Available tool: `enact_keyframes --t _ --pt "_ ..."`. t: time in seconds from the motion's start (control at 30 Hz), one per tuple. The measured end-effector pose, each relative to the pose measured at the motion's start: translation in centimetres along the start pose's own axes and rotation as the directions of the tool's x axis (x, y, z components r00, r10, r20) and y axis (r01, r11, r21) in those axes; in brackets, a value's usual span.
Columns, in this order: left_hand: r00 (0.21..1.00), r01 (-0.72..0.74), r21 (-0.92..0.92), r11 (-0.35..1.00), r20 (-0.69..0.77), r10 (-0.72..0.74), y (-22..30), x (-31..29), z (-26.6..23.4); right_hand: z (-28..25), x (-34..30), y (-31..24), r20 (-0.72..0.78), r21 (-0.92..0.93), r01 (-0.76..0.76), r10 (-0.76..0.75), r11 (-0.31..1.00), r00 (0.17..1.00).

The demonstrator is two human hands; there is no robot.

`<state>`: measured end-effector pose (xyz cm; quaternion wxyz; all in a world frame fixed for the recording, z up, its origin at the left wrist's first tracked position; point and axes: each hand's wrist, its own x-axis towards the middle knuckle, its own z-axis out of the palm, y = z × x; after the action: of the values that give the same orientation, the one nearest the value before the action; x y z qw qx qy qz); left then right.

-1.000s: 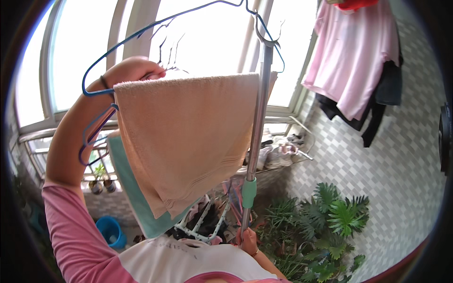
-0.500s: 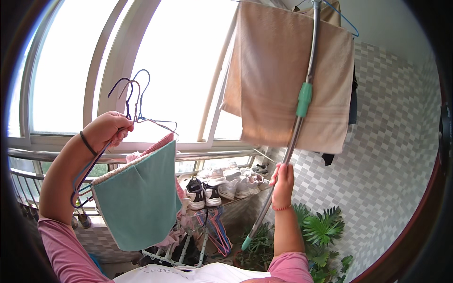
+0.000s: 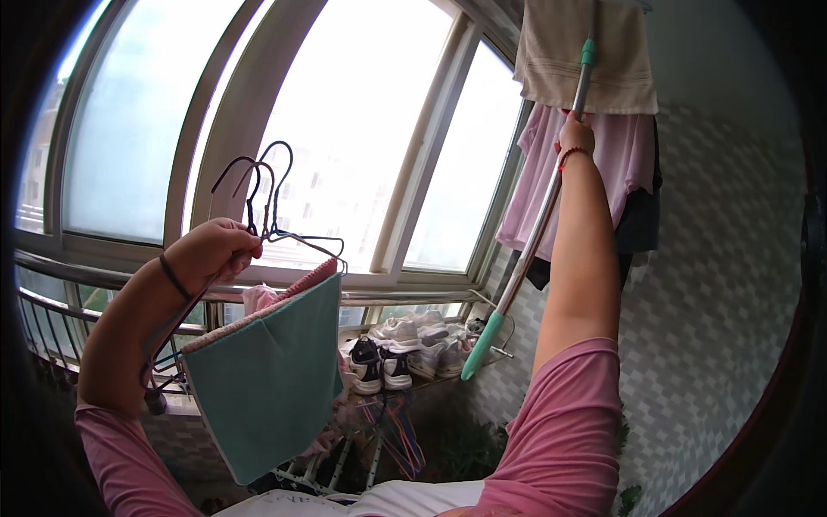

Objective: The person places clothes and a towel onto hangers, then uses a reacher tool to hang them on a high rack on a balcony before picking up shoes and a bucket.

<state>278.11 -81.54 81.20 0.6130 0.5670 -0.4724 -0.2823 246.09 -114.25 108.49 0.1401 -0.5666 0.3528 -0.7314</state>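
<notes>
My left hand (image 3: 217,250) is closed around several clothes hangers (image 3: 265,194), their hooks sticking up above the fist. From them hangs a teal cloth (image 3: 265,379) with a pink, textured side showing along its top fold. My right hand (image 3: 576,134), arm stretched up, grips a metal pole (image 3: 543,215) with a green end handle (image 3: 483,346) and a green collar higher up. The pole slants up in front of a beige towel (image 3: 551,73), and its top end is out of view. Behind my right wrist hang a pink shirt (image 3: 527,185) and dark clothing (image 3: 639,226).
Bright windows (image 3: 345,129) fill the left and middle, with a metal railing (image 3: 103,271) below them. Several pairs of shoes (image 3: 396,370) stand on a ledge. Under it are more hangers (image 3: 402,435) and a white rack; dim plants (image 3: 465,452) sit lower right. A tiled wall (image 3: 706,327) closes the right side.
My right hand has risen with the pole, and the beige towel has gone up with it, uncovering the pink shirt. My left hand keeps its hold on the hangers.
</notes>
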Motion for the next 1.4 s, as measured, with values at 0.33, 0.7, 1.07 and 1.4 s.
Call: enact_keyframes --t 0.33,0.7,1.07,1.4 --pt "0.999 0.004 0.011 1.0 -0.034 -0.003 0.2 -0.9 0.2 1.8 0.2 4.2 -0.049 -0.117 0.031 -0.037 0.993 0.998" --pt "1.0 -0.003 0.165 0.986 -0.024 0.008 0.9 0.2 2.3 -3.0 -12.0 11.3 0.37 0.42 -0.183 0.016 0.889 0.929" --pt "0.983 -0.158 0.373 0.914 -0.032 0.182 3.2 5.2 4.6 -17.1 -49.1 34.8 0.918 0.163 -0.665 0.135 0.729 0.373" --pt "0.995 -0.086 0.189 0.978 -0.025 0.093 4.2 6.1 4.1 -22.3 -57.0 40.7 0.956 -0.005 -0.741 0.221 0.672 0.194"
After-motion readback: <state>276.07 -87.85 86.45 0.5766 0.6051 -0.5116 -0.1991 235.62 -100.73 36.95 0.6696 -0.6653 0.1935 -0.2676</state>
